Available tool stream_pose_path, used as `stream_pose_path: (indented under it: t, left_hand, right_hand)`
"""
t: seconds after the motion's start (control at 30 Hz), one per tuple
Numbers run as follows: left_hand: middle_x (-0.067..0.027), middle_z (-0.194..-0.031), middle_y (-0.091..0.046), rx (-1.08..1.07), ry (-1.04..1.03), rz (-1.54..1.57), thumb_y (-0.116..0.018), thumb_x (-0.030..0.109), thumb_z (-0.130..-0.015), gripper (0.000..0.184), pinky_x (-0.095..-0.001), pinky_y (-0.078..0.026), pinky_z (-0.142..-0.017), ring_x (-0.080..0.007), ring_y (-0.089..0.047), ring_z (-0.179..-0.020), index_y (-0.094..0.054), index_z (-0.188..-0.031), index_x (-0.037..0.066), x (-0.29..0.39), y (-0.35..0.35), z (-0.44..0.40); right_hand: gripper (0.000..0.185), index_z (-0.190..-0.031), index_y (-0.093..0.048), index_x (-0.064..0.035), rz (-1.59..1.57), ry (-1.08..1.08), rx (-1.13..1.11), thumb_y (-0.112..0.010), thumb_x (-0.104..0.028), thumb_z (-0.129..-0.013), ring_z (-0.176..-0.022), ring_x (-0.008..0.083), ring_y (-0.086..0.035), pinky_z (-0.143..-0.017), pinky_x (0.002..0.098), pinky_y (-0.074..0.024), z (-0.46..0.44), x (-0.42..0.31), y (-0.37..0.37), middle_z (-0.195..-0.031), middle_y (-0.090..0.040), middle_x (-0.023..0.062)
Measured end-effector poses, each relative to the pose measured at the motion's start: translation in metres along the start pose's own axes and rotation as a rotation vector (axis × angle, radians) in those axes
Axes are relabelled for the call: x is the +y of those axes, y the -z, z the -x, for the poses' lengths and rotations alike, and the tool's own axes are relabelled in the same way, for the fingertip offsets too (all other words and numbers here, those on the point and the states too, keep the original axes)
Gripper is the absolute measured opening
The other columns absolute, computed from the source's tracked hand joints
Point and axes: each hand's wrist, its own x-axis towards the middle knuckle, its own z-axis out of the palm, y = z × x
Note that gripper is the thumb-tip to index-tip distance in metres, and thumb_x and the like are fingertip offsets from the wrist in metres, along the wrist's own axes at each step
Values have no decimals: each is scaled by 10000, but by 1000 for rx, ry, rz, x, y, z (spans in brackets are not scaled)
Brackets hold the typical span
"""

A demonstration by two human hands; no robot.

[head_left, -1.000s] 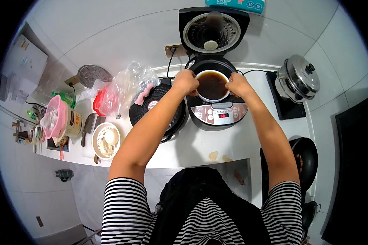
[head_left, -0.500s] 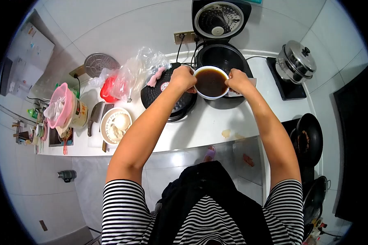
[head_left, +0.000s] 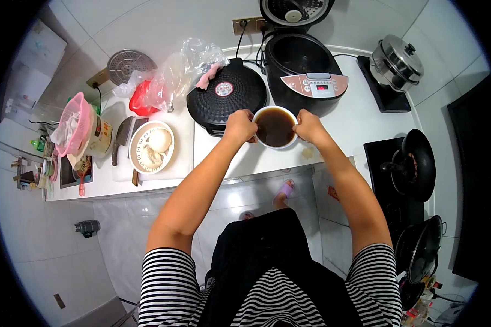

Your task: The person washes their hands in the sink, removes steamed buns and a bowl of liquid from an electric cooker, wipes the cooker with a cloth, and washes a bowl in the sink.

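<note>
One left hand, one right hand, one white bowl.
The rest, kind by kind: one white bench, one rice cooker, one round black griddle, one lidded steel pot, one black hotplate, one perforated disc, one pink bow, one red container, one cream bowl, one round pale lump, one rough pale lump, one cleaver, one wooden handle, one pink basket, one labelled tub, one black wok, one glass-lidded pan, one flask, two feet. The clear plastic bags overlap too much to be counted.
</note>
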Motion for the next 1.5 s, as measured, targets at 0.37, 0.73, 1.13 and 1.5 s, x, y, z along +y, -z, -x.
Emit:
stream_pose_path:
  t: [0.37,0.73,1.13,1.5]
  left_hand:
    - [-206,-639,-647,28,-102,-78,-559,18,-736,347,-322,-551,-592,-252,-672,-541,-598,-1071,-66,-65,-61,-25]
    - [-212,-735,-660,37,-75,-92,-545,-24,-774,346,-338,-572,-520,-286,-684,-598,-577,-1117,-56,-82,-71,-40]
    - [-157,-956,-616,158,-1066,-267,-686,72,-737,278,-345,-525,-706,-306,-632,-832,-605,-992,-6,97,42,166]
    - [-128,-894,-651,30,-1535,311,-728,77,-702,214,-336,-559,-649,-272,-660,-761,-611,-875,34,119,54,232]
  right_hand:
    - [283,-908,-542,29,35,-33,-28,-665,-109,-693,-876,385,-633,-783,425,-503,-7,65,-54,-865,-641,238]
    - [292,-942,-506,28,18,-43,-55,-630,-150,-747,-848,391,-634,-755,440,-506,-20,87,-79,-866,-636,244]
    - [103,-874,-638,17,-582,501,171,-618,5,-773,-570,135,-578,-519,234,-454,148,-103,108,-786,-649,104]
    - [186,-887,-642,-7,-629,1198,302,-702,-106,-741,-622,215,-639,-528,315,-526,226,-156,136,-783,-650,114]
